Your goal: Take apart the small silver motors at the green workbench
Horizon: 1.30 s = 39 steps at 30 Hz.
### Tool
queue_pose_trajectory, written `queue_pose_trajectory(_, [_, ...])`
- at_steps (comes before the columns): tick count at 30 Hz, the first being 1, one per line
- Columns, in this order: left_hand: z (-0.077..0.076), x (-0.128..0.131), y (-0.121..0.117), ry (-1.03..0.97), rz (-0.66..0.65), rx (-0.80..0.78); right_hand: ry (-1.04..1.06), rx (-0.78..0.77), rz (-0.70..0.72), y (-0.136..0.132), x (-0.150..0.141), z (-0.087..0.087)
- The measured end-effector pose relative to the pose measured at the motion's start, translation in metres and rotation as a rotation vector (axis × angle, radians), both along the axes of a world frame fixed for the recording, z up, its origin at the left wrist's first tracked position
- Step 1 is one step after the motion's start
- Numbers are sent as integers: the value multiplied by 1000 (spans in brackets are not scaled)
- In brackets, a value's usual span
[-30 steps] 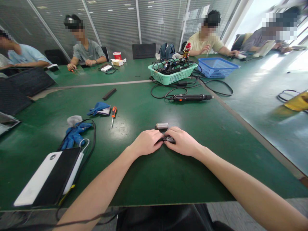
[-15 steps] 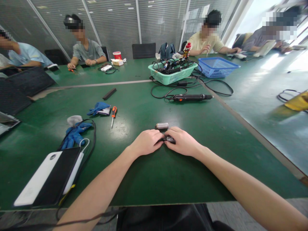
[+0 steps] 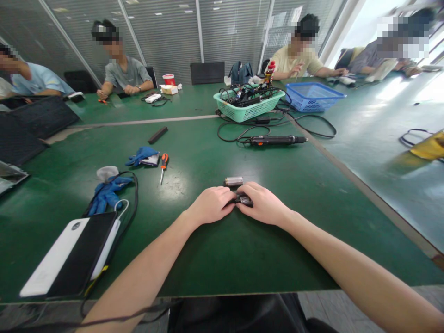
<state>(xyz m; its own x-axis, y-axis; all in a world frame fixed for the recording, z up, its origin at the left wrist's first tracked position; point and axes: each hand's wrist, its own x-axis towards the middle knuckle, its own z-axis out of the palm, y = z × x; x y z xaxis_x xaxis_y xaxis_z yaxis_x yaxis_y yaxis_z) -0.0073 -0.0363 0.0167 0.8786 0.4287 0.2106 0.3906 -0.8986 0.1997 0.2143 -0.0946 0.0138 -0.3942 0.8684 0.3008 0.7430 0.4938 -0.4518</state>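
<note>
The left hand (image 3: 211, 205) and right hand (image 3: 262, 203) meet at the middle of the green table (image 3: 215, 259), their fingers curled narrowly around a small dark part (image 3: 244, 200). Its long axis lies roughly crosswise, pointing 3 and 9 o'clock, though the fingers hide much of it, and which end points where cannot be told. A metal cylinder (image 3: 233, 181) lies just beyond the fingers at 12 o'clock, also crosswise. A screwdriver (image 3: 163, 166) lies at 10 o'clock, its tip toward the person, beside a blue glove (image 3: 142, 155). An electric screwdriver (image 3: 274, 141) lies at 1 o'clock, below a green basket (image 3: 248, 106) of tools and cables.
</note>
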Motion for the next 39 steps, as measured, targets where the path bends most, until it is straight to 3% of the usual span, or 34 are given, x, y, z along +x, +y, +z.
queue_pose_trajectory(39, [0,0,1,25,-6,33,-48,29,-14,-1,-2,1])
